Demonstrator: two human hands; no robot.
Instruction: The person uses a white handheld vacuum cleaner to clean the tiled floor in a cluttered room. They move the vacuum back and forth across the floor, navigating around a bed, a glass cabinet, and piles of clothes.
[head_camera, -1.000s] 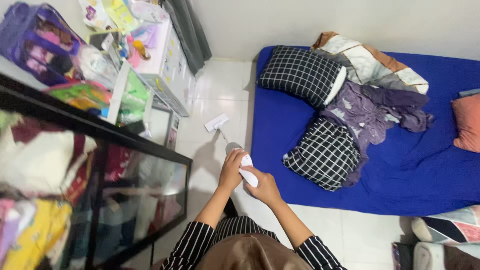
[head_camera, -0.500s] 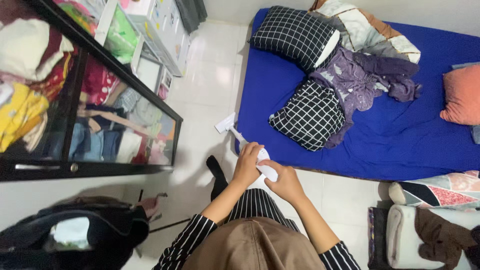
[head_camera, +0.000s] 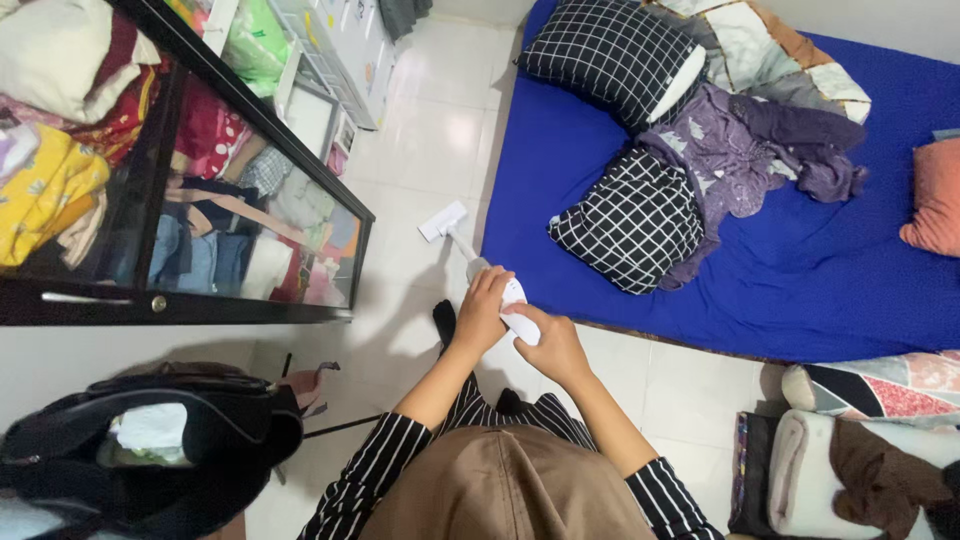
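Gripping the white stick vacuum, the left hand wraps its upper body while the right hand closes round the handle; its floor head now rests farther left of the blue mattress, nearer the glass-fronted cabinet than a moment ago.

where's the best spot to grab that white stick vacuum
At its upper handle end, from above and behind. The white stick vacuum slants away from the person, floor head down on the tiles, so only the handle end sits near. Both hands already meet there: left hand wraps the body, right hand the rear.
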